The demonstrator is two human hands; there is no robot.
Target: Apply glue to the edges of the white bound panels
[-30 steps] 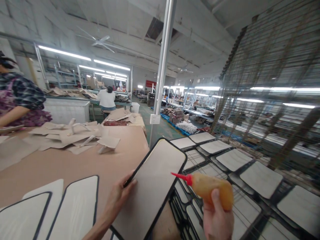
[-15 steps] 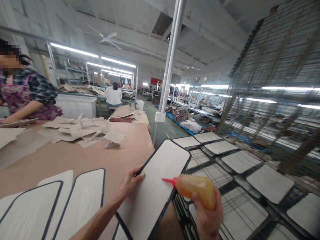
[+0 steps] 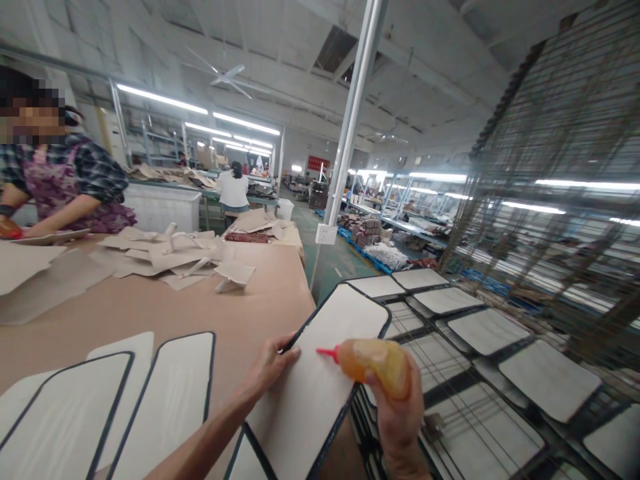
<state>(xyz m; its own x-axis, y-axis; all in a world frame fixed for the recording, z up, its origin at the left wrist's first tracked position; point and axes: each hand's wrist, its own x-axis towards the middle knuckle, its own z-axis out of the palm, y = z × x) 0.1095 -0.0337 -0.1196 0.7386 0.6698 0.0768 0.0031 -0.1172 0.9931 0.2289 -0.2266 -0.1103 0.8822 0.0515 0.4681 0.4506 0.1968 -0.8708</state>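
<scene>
My left hand (image 3: 270,367) grips the left edge of a long pale panel with a dark border (image 3: 325,380), held tilted over the table's right edge. Closed around an amber glue bottle (image 3: 373,360), my right hand (image 3: 397,417) points its red nozzle left over the panel's middle. Two more bordered panels (image 3: 165,400) lie flat on the brown table (image 3: 150,313) at the lower left.
A wire rack (image 3: 460,400) to my right carries several pale panels. Loose cut pieces (image 3: 170,257) are piled further back on the table. A person in a patterned top (image 3: 65,193) works at the far left. A white pillar (image 3: 350,140) stands behind the table.
The glue bottle has swung left, from beside the rack to over the panel. My left hand slid a little right along the panel's edge, and the view shifted slightly.
</scene>
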